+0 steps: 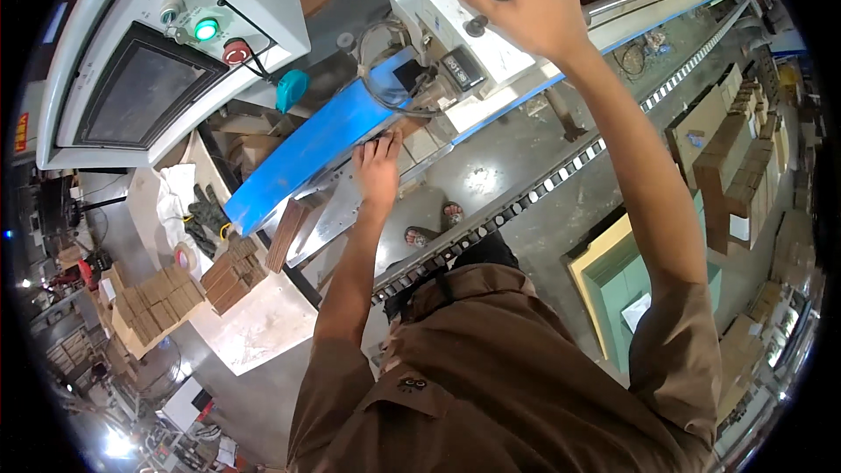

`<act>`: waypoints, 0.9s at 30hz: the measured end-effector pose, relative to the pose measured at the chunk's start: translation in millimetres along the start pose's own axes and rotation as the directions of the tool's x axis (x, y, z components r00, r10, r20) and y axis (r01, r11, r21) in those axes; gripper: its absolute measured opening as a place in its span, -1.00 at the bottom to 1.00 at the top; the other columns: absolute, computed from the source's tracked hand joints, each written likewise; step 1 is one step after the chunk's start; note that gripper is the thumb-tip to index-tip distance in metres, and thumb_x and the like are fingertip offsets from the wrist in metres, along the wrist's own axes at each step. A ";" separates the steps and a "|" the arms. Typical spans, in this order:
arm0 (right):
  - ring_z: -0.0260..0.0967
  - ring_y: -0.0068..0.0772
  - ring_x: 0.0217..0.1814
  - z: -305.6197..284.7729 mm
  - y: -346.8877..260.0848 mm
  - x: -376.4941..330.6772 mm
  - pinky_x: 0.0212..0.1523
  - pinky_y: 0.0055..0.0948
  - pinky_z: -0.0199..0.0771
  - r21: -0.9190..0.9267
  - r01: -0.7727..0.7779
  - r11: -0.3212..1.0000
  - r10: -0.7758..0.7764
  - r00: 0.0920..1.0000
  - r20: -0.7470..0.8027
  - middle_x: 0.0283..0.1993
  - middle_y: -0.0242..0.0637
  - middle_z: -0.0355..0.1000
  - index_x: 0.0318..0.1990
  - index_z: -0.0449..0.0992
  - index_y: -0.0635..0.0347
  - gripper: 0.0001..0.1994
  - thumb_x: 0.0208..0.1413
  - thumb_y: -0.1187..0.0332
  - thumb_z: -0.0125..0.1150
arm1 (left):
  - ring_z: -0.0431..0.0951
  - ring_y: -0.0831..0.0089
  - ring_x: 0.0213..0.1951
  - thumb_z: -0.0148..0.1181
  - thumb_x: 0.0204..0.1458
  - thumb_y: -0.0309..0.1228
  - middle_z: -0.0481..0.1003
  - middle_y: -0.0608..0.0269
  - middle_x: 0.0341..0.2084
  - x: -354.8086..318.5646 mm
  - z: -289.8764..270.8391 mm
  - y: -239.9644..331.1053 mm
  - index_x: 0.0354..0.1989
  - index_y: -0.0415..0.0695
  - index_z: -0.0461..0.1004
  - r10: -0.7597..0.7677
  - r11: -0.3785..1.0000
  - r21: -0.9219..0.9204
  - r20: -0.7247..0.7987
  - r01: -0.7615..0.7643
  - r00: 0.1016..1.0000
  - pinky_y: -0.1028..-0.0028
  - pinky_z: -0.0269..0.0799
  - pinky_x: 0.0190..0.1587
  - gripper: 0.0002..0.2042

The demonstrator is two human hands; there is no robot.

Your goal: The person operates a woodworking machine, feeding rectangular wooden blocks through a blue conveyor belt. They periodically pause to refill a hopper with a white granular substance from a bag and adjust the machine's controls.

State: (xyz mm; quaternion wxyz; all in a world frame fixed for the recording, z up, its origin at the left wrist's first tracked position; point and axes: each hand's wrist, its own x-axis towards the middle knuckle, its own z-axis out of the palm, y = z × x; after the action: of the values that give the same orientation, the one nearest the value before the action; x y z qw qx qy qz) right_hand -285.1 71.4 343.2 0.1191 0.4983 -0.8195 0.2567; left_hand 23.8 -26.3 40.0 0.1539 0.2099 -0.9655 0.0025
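Observation:
My right hand (526,2) rests palm-down on top of a white control box (455,22) with black knobs, fingers spread over its far edge. My left hand (378,166) presses its fingertips against the lower edge of a long blue machine guard (307,153), beside a metal rail (337,215). A stack of brown cardboard pieces (285,232) leans on that rail just left of my left hand. Neither hand holds a loose item.
A white operator panel (166,52) with a dark screen, green lamp (206,30) and red button (235,52) stands at upper left. Folded cardboard stacks (162,298) lie on a white table at left; more stacks (740,166) line the right. A perforated rail (526,197) crosses the floor.

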 end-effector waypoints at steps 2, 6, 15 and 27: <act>0.44 0.07 0.32 0.5 1.8 0.1 0.32 -0.08 0.46 -0.027 0.008 1.000 -0.009 1.000 -0.020 0.23 -0.07 0.53 0.18 0.59 0.14 -0.43 0.17 -0.08 0.36 | 0.47 0.33 0.00 0.18 0.07 -0.48 0.54 0.45 0.11 5.5 -1.5 4.6 0.26 0.03 0.58 0.001 1.000 -0.023 0.008 -0.001 1.000 0.15 0.30 0.24 -0.49; 0.45 0.10 0.28 -0.3 -4.4 -1.5 0.32 -0.08 0.44 -0.035 -0.022 0.999 0.022 1.000 0.022 0.24 -0.04 0.51 0.20 0.56 0.15 -0.42 0.18 -0.08 0.37 | 0.47 0.32 0.01 0.19 0.08 -0.46 0.54 0.43 0.08 11.8 10.4 16.3 0.19 0.02 0.62 -0.023 0.996 -0.091 -0.013 0.022 1.000 0.15 0.28 0.25 -0.55; 0.40 0.12 0.36 -2.8 -7.2 4.9 0.37 -0.10 0.41 -0.021 -0.097 0.995 0.098 0.989 0.109 0.29 -0.03 0.48 0.23 0.53 0.20 -0.39 0.19 -0.06 0.37 | 0.44 0.25 0.02 0.40 0.00 -0.41 0.55 0.31 -0.07 45.6 39.6 50.4 -0.09 -0.05 0.66 -0.179 0.966 -0.207 -0.087 0.158 0.980 0.10 0.20 0.12 -0.73; 0.42 -0.03 0.37 20.4 19.8 -5.1 0.33 -0.08 0.45 -0.080 0.020 0.997 -0.022 0.999 -0.027 0.32 -0.27 0.50 0.25 0.57 -0.02 -0.38 0.22 -0.23 0.33 | 0.59 0.10 -0.27 0.34 0.19 -0.36 0.61 0.26 -0.37 -96.3 -68.0 74.8 -0.24 0.01 0.68 -0.338 0.809 -0.473 0.113 0.350 0.934 0.14 0.45 -0.12 -0.95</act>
State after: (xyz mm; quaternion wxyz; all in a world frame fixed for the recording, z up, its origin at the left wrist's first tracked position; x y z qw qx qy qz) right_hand -298.8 71.6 317.8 0.1531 0.4980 -0.8221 0.2297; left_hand 96.8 85.5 80.5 0.1881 0.3358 -0.8825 -0.2702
